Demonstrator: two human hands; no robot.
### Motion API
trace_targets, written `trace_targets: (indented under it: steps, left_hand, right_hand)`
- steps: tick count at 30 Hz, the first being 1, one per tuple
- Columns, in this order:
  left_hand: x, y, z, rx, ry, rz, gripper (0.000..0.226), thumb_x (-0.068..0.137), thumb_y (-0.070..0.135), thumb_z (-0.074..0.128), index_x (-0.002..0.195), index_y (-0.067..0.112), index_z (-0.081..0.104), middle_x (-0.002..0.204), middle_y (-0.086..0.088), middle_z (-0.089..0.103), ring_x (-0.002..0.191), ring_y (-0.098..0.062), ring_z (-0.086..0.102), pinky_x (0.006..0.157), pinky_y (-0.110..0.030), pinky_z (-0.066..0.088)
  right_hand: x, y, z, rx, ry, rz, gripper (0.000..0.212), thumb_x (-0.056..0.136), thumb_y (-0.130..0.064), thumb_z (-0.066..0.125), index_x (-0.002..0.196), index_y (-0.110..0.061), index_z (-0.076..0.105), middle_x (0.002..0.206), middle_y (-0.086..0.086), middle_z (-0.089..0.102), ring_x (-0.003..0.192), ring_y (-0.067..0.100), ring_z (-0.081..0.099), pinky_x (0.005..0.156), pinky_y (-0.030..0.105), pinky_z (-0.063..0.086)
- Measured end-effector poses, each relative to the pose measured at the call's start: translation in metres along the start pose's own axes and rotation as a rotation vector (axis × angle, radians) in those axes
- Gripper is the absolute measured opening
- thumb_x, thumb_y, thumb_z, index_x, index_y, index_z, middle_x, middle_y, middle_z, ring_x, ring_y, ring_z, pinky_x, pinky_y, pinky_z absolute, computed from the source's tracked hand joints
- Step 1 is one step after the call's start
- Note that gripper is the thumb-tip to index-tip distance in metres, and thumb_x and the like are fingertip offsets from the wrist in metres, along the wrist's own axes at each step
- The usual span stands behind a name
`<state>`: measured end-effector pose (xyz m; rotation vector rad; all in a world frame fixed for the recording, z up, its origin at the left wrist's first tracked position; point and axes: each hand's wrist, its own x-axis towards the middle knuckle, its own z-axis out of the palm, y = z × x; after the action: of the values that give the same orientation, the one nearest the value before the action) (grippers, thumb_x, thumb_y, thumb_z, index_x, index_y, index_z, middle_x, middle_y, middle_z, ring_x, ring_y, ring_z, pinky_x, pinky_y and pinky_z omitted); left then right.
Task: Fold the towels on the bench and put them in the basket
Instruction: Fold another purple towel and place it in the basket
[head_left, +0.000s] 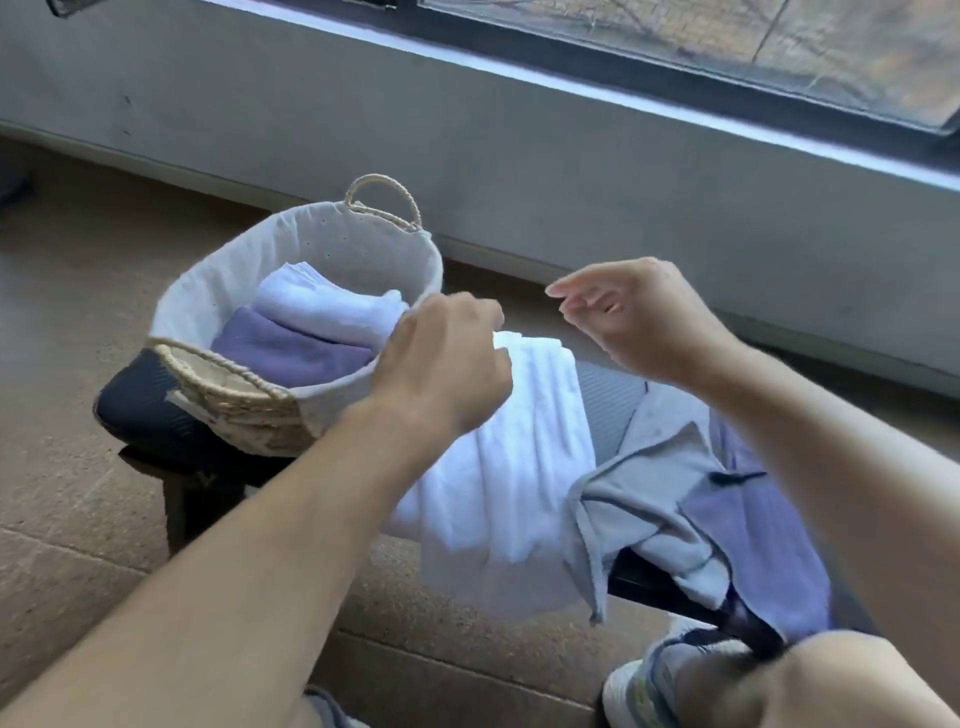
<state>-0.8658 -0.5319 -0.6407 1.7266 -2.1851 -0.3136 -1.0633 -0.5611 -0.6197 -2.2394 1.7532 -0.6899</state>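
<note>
A woven basket (228, 384) with a white liner stands on the left end of the dark bench (156, 410). Inside it lie a folded white towel (322, 306) and a folded purple towel (285, 348). A white towel (519, 467) drapes over the bench's front edge, and my left hand (447, 358) pinches its far corner beside the basket rim. My right hand (639, 317) hovers above the bench, fingers apart, holding nothing. A crumpled grey towel (649, 488) and a purple towel (753, 525) lie to the right.
A grey wall (519, 145) with a window sill runs behind the bench. Brown carpet (78, 519) covers the floor. My knee (831, 680) and a white shoe (634, 691) sit at the bottom right, under the hanging towels.
</note>
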Motion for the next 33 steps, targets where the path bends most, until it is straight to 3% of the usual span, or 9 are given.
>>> trace_targets:
  steps: [4, 7, 9, 11, 15, 19, 24, 29, 33]
  left_hand:
    - [-0.01, 0.034, 0.045, -0.118, -0.234, 0.282, 0.033, 0.099, 0.032, 0.055, 0.13, 0.025, 0.064, 0.138, 0.004, 0.062, 0.132, -0.018, 0.048, 0.11, -0.034, 0.036]
    - [-0.014, 0.052, 0.073, -0.097, -0.357, 0.306, 0.04, 0.099, 0.04, 0.055, 0.136, 0.026, 0.059, 0.142, 0.006, 0.058, 0.133, -0.016, 0.048, 0.11, -0.035, 0.039]
    - [-0.012, 0.058, 0.084, -0.074, -0.408, 0.296, 0.043, 0.098, 0.042, 0.054, 0.139, 0.028, 0.056, 0.144, 0.008, 0.057, 0.133, -0.015, 0.049, 0.109, -0.038, 0.041]
    - [-0.009, 0.065, 0.093, -0.073, -0.431, 0.284, 0.043, 0.097, 0.042, 0.055, 0.137, 0.027, 0.057, 0.141, 0.007, 0.059, 0.131, -0.017, 0.053, 0.107, -0.039, 0.044]
    - [-0.006, 0.08, 0.107, -0.076, -0.396, 0.318, 0.041, 0.096, 0.04, 0.056, 0.135, 0.024, 0.059, 0.134, 0.005, 0.061, 0.126, -0.019, 0.055, 0.103, -0.036, 0.045]
    - [-0.006, 0.094, 0.12, -0.106, -0.403, 0.423, 0.054, 0.096, 0.044, 0.058, 0.147, 0.028, 0.047, 0.145, 0.01, 0.05, 0.134, -0.011, 0.045, 0.111, -0.03, 0.036]
    - [0.0, 0.103, 0.125, -0.098, -0.449, 0.455, 0.055, 0.095, 0.045, 0.059, 0.146, 0.027, 0.049, 0.151, 0.012, 0.045, 0.137, -0.011, 0.043, 0.114, -0.03, 0.033]
    - [-0.005, 0.105, 0.137, -0.017, -0.493, 0.504, 0.044, 0.095, 0.042, 0.059, 0.136, 0.025, 0.058, 0.151, 0.007, 0.047, 0.135, -0.015, 0.046, 0.112, -0.035, 0.037]
    - [0.002, 0.1, 0.128, -0.192, -0.419, 0.45, 0.057, 0.098, 0.033, 0.059, 0.152, 0.029, 0.04, 0.154, 0.008, 0.044, 0.14, -0.011, 0.041, 0.114, -0.021, 0.028]
  right_hand:
    - [-0.041, 0.06, -0.007, -0.033, -0.272, 0.237, 0.022, 0.086, -0.024, 0.076, 0.101, -0.04, 0.073, 0.086, -0.018, 0.073, 0.075, -0.007, 0.066, 0.067, 0.014, 0.046]
    - [-0.073, 0.093, 0.001, -0.023, -0.269, 0.321, 0.036, 0.085, -0.011, 0.071, 0.102, -0.043, 0.07, 0.099, -0.017, 0.071, 0.093, 0.003, 0.067, 0.074, 0.011, 0.046]
    - [-0.088, 0.106, 0.004, -0.062, -0.254, 0.361, 0.054, 0.088, 0.003, 0.055, 0.11, -0.045, 0.065, 0.104, -0.024, 0.061, 0.1, -0.001, 0.056, 0.077, -0.003, 0.032]
    - [-0.098, 0.118, 0.003, -0.16, -0.24, 0.401, 0.066, 0.085, 0.005, 0.048, 0.118, -0.051, 0.058, 0.1, -0.028, 0.046, 0.104, 0.006, 0.043, 0.086, 0.0, 0.023]
    - [-0.105, 0.155, -0.01, -0.19, -0.224, 0.531, 0.054, 0.083, -0.009, 0.062, 0.131, -0.035, 0.061, 0.119, -0.01, 0.055, 0.119, 0.027, 0.05, 0.091, 0.031, 0.043]
    - [-0.121, 0.177, -0.028, -0.097, -0.224, 0.699, 0.063, 0.082, -0.028, 0.08, 0.14, -0.025, 0.057, 0.136, 0.001, 0.06, 0.121, 0.023, 0.058, 0.087, 0.028, 0.042]
    - [-0.123, 0.197, -0.025, -0.009, -0.141, 0.78, 0.078, 0.08, -0.011, 0.07, 0.151, -0.023, 0.041, 0.136, 0.004, 0.058, 0.113, 0.023, 0.061, 0.083, 0.029, 0.049]
    - [-0.123, 0.208, -0.036, 0.015, 0.252, 0.808, 0.052, 0.08, 0.006, 0.047, 0.114, -0.025, 0.072, 0.105, 0.0, 0.071, 0.105, 0.02, 0.066, 0.085, 0.024, 0.048]
    - [-0.113, 0.167, -0.057, 0.399, 0.736, 0.503, 0.052, 0.071, 0.013, 0.042, 0.084, -0.027, 0.071, 0.075, -0.007, 0.072, 0.075, 0.012, 0.069, 0.08, 0.039, 0.06]
